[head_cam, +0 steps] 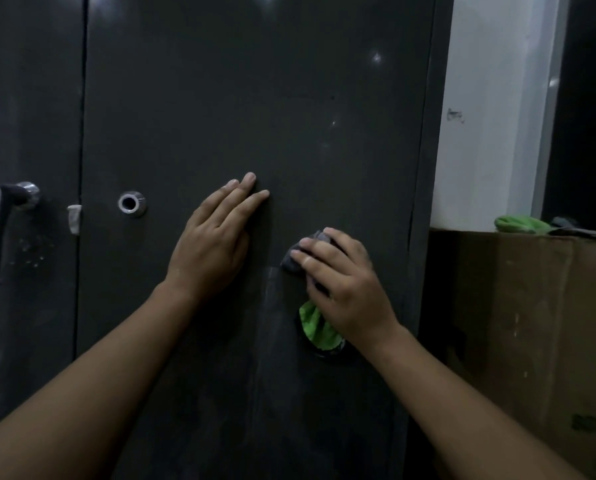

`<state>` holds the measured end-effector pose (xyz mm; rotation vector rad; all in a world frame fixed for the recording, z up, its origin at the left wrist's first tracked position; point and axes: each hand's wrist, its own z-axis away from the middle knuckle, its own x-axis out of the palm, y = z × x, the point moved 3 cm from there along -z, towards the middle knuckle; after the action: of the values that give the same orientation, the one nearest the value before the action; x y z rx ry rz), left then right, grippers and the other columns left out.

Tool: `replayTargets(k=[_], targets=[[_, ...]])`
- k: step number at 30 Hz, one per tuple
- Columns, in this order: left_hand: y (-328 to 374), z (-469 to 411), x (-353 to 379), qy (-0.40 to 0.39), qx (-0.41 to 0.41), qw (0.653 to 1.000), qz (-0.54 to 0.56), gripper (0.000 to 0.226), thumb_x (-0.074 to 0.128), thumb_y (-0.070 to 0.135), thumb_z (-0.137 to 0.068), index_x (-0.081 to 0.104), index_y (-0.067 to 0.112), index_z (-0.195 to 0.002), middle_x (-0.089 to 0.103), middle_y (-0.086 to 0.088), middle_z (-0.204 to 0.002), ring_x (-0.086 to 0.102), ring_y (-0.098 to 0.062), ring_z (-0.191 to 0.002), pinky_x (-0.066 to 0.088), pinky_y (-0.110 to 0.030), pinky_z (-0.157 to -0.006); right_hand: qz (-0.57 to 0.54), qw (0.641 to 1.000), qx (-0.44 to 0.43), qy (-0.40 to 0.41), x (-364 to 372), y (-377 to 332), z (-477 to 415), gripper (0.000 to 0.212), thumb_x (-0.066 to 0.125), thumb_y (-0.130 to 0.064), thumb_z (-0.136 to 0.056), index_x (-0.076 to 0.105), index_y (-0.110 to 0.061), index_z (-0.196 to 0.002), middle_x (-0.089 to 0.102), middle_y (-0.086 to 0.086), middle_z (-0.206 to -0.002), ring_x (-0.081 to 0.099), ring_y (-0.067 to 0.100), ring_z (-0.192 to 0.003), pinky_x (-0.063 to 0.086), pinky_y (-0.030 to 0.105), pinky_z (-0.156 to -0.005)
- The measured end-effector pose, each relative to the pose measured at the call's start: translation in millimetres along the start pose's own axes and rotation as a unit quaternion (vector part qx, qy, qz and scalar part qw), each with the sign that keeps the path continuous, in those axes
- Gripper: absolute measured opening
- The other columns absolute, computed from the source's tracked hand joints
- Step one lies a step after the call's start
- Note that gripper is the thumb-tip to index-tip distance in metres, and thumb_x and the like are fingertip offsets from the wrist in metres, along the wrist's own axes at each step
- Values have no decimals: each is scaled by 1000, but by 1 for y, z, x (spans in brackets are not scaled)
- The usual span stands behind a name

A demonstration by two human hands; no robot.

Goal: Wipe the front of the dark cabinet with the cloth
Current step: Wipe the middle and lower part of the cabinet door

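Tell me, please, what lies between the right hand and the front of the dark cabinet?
The bunched grey-and-green cloth lies there: the right hand grips it against the cabinet door, as the head view shows.

1. Looks like a storage or utility room; can't pin it down tighter.
2. A tall dark metal cabinet (255, 98) with two flat doors fills most of the view, the office-store type.
3. Hardware: chrome lever handle (9, 199) on the left door, round chrome lock (132, 203) on the right door.
4. A big cardboard box (531, 323) stands just beside the cabinet; the print low on its side is unreadable.
5. A green rag (518, 224) lies on the box top, with a plain white wall (490, 133) behind. Dim light.
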<state>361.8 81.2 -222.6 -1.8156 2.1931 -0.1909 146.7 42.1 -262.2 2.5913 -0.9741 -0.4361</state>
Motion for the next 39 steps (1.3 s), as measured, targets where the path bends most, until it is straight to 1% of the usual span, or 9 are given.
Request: replayTargets(k=[5,8,11,21,25,29,31,35,39], targets=[[-7,3,-3,-59,23,998,-17,55,38,15,-99,36,12,-153,29,-10,-161,27,-27,-148,17,-32,-124,-12,1000,23,0,4,-7,5,32,67,-9,-89,74,-12,-120,68,2,-129,55,35,-127,47,52,-102],[-12,6,-9,-97,35,993,-49,57,36,20,-99,31,18,-156,24,-5,-164,23,-21,-150,16,-37,-124,-16,999,36,3,5,-8,6,32,68,-8,-89,75,-12,-120,68,2,-129,55,35,-127,46,52,-102],[-16,13,-14,-126,19,989,-77,57,30,29,-102,23,26,-158,17,3,-165,14,-13,-151,5,-37,-124,-18,999,34,-4,6,-12,10,32,67,-9,-90,74,-13,-121,68,2,-130,55,35,-128,46,52,-102],[-18,26,-9,-121,-1,990,-68,55,27,31,-105,17,31,-159,13,8,-166,9,-10,-153,4,-43,-123,-9,999,42,-1,11,-28,4,30,66,-10,-91,74,-12,-120,67,4,-129,54,34,-128,45,50,-105],[-18,26,-9,-112,6,992,-60,55,29,30,-105,20,28,-159,15,6,-166,13,-12,-153,6,-43,-123,1,994,-67,-81,29,-52,9,35,65,-17,-91,71,-17,-125,64,3,-133,53,33,-129,44,51,-106],[-23,40,-13,-115,20,992,-58,54,32,28,-104,24,26,-158,18,4,-165,14,-13,-152,6,-40,-124,4,965,-212,-156,34,-58,13,33,65,-21,-91,71,-21,-124,64,0,-133,54,31,-129,45,49,-106],[-27,52,-15,-115,31,991,-59,54,34,28,-105,26,26,-157,20,4,-165,18,-15,-152,12,-41,-123,2,977,-173,-126,29,-48,2,34,63,-19,-91,72,-19,-123,65,1,-132,56,31,-127,46,49,-104],[-30,63,-17,-120,35,990,-59,54,34,28,-105,24,29,-157,19,7,-165,19,-15,-152,14,-40,-123,37,998,-10,-56,26,-55,-4,36,61,-21,-92,69,-21,-127,64,-3,-134,56,33,-118,49,48,-93],[-28,63,-18,-136,19,988,-65,55,34,29,-104,23,29,-158,15,8,-165,11,-11,-153,4,-36,-125,22,993,-49,-105,34,-82,32,37,62,-27,-88,69,-24,-124,64,-6,-130,54,30,-104,51,42,-76]])
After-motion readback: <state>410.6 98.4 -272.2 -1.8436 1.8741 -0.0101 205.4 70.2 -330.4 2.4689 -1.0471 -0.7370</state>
